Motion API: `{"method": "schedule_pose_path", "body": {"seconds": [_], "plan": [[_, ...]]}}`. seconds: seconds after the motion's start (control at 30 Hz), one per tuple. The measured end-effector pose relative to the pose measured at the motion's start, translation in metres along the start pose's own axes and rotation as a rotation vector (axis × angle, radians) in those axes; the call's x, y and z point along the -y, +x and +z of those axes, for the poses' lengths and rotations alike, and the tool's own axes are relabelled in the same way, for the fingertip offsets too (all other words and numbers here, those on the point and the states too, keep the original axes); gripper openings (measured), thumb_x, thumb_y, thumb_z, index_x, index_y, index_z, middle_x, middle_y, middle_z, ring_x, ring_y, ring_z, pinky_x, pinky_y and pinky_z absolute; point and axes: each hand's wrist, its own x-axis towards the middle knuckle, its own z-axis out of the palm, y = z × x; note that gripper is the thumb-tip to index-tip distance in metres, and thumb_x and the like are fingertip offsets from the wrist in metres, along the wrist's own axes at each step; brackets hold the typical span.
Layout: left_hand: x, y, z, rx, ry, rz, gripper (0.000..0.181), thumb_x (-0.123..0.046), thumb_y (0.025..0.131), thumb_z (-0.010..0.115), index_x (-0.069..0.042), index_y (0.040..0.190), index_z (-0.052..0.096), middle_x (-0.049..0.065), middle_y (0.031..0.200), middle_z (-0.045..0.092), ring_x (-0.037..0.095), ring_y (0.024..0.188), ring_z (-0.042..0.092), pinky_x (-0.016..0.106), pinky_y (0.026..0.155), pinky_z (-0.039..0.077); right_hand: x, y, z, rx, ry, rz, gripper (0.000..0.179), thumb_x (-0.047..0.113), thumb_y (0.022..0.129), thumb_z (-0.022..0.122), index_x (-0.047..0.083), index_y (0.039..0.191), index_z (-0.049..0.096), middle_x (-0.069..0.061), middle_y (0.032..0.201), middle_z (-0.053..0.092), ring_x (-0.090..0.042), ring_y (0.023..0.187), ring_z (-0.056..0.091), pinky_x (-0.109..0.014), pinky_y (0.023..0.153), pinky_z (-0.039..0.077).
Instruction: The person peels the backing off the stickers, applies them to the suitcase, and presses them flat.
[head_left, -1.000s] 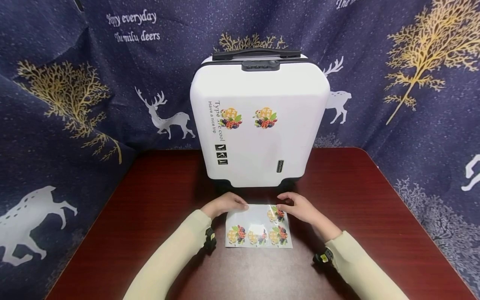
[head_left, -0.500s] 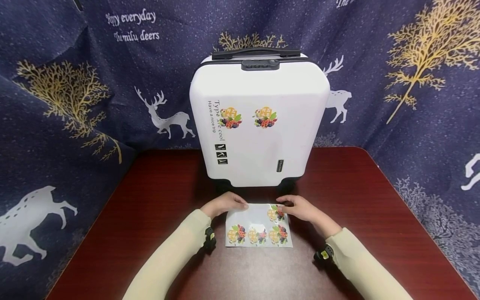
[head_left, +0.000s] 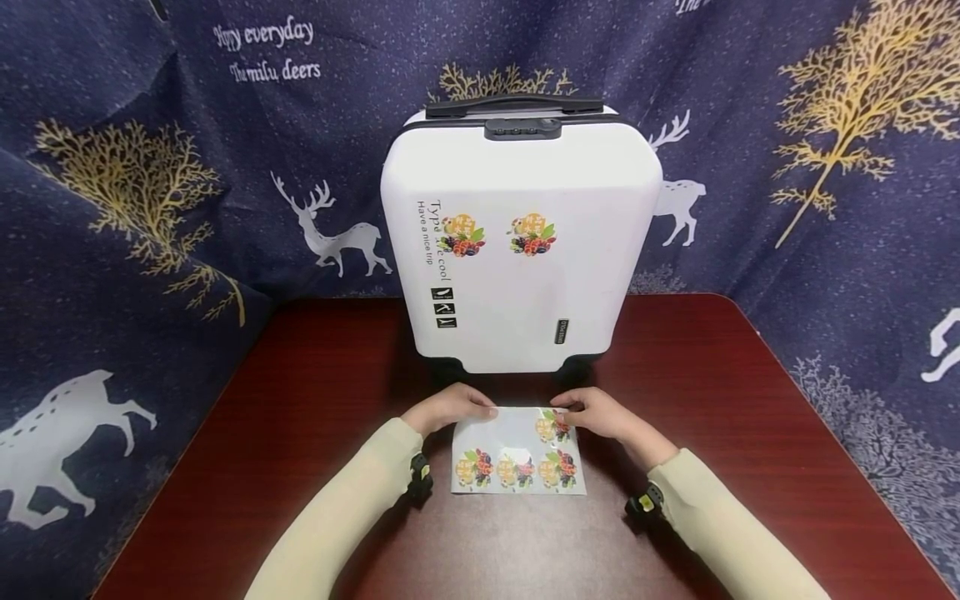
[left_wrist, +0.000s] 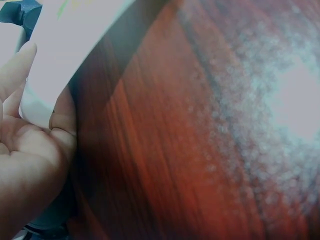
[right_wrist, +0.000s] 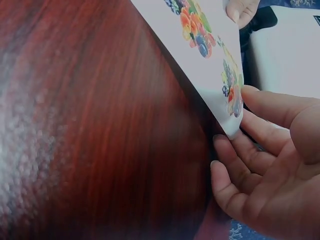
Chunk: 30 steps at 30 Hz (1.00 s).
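Observation:
A white sticker sheet (head_left: 483, 437) lies in front of a white suitcase, with three fruit stickers along its near row and one at its far right corner. My left hand (head_left: 450, 408) pinches the far left corner, thumb on top; in the left wrist view the sheet's edge (left_wrist: 65, 60) passes between thumb and fingers. With the thumb over the corner fruit sticker (right_wrist: 233, 92) and the fingers beneath, my right hand (right_wrist: 270, 150) holds the far right corner. That corner is lifted off the table in the right wrist view.
Upright behind the sheet stands the suitcase (head_left: 510, 308), bearing a left fruit sticker (head_left: 462, 236) over its printed text and a right fruit sticker (head_left: 533, 234). The dark red table (head_left: 337, 358) ends near a blue deer-patterned cloth (head_left: 225, 150). Both wrists carry small black devices.
My right hand has shifted very slightly, its index finger coming down closer to the sheet's far edge. My left hand and the sheet stay in place.

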Motion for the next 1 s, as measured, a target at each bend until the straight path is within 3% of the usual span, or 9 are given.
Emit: {"method": "schedule_pose_path", "body": {"seconds": [0.6, 1.0], "plan": [[-0.0009, 0.0039, -0.0012, 0.014, 0.052, -0.005, 0.029, -0.021, 0.094, 0.072, 0.002, 0.112, 0.076, 0.01, 0.097, 0.076, 0.01, 0.074, 0.063, 0.025, 0.072, 0.054, 0.0011, 0.0004, 0.0059, -0.044, 0.033, -0.028, 0.019, 0.005, 0.089, 0.071, -0.005, 0.106, 0.073, -0.014, 0.093, 0.073, -0.014, 0.082, 0.058, -0.029, 0.072, 0.05], [-0.005, 0.0045, -0.0016, 0.028, 0.131, 0.025, 0.032, -0.022, 0.094, 0.072, 0.001, 0.116, 0.076, 0.015, 0.108, 0.078, 0.008, 0.08, 0.062, 0.023, 0.073, 0.054, -0.0007, 0.0009, 0.0092, -0.058, 0.055, -0.011, 0.016, 0.002, 0.09, 0.07, -0.004, 0.104, 0.072, -0.013, 0.091, 0.072, -0.012, 0.08, 0.057, -0.026, 0.07, 0.048]]}}
